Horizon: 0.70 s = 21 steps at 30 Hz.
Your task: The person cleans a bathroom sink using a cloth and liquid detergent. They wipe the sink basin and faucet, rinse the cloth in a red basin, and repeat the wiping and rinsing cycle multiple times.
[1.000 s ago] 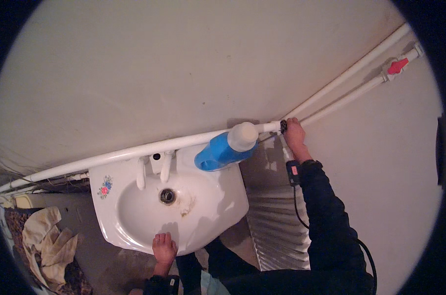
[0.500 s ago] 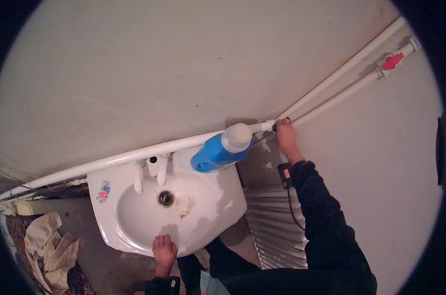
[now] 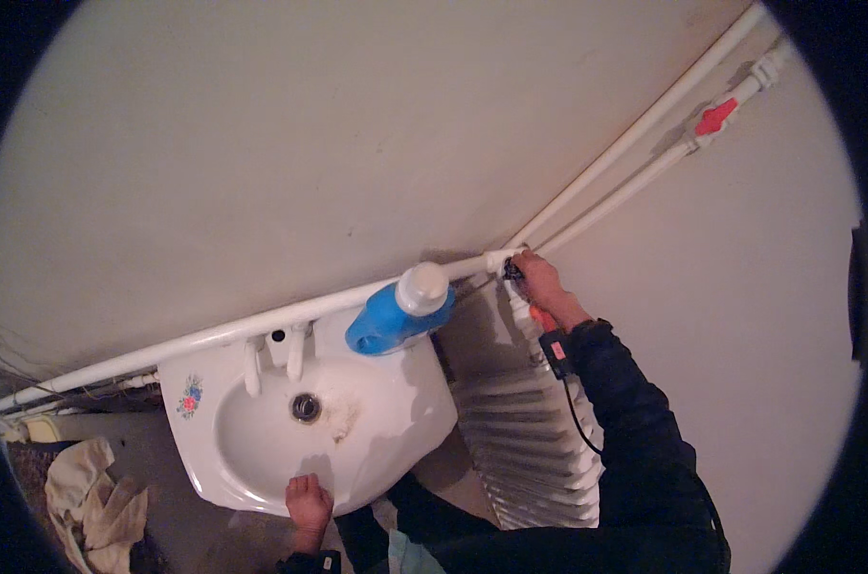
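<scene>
**Right hand (image 3: 543, 279) at a black knob (image 3: 511, 270) beyond a white washbasin (image 3: 262, 445)**

The right hand's fingers are narrowed around the knob, set on a white pipe (image 3: 233, 337) at the far right of the basin. The left hand (image 3: 309, 502) is at the near rim, fingers bent; I cannot tell whether they grip it. A blue bottle (image 3: 386, 320) stands on the basin's far right corner. A ribbed radiator (image 3: 539, 440) is to the right.

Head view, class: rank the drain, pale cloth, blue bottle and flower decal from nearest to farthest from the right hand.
From the right hand:
1. Blue bottle, on the sink's rear right
2. Drain, inside the basin
3. Flower decal, left rim
4. Pale cloth, far left
</scene>
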Tool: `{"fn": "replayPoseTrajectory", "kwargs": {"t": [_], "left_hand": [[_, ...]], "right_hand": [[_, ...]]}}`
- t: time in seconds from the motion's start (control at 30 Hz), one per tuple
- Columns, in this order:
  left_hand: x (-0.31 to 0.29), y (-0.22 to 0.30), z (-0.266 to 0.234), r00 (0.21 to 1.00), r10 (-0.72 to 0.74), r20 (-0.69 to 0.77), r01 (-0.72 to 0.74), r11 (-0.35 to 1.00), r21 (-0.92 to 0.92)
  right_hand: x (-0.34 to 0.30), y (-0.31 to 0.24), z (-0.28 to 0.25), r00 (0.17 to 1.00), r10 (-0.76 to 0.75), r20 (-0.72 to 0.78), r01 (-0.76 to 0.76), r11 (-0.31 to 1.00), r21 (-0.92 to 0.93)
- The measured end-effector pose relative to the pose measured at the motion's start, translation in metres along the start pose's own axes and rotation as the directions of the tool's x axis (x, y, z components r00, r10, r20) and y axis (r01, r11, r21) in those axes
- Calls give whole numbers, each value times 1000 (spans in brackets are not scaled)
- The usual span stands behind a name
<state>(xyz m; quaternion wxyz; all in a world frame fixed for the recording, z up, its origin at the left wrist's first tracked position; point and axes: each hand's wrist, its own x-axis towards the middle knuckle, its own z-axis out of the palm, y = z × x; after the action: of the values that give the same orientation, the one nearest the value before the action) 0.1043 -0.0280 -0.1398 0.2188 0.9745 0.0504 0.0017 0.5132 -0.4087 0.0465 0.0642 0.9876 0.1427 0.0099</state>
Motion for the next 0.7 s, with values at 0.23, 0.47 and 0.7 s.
{"fn": "replayPoseTrajectory", "kwargs": {"t": [0.23, 0.47, 0.7], "left_hand": [[3, 2, 0, 1000, -13, -25, 13, 1000, -9], [0, -1, 4, 999, -11, -51, 9, 999, -46], [-1, -2, 2, 999, -30, -15, 30, 999, -44]], "right_hand": [[8, 38, -204, 785, -186, -591, -78, 916, -393], [12, 56, -142, 860, -173, -480, -173, 787, -593], [8, 43, -51, 990, -134, -34, 91, 816, -570]]}}
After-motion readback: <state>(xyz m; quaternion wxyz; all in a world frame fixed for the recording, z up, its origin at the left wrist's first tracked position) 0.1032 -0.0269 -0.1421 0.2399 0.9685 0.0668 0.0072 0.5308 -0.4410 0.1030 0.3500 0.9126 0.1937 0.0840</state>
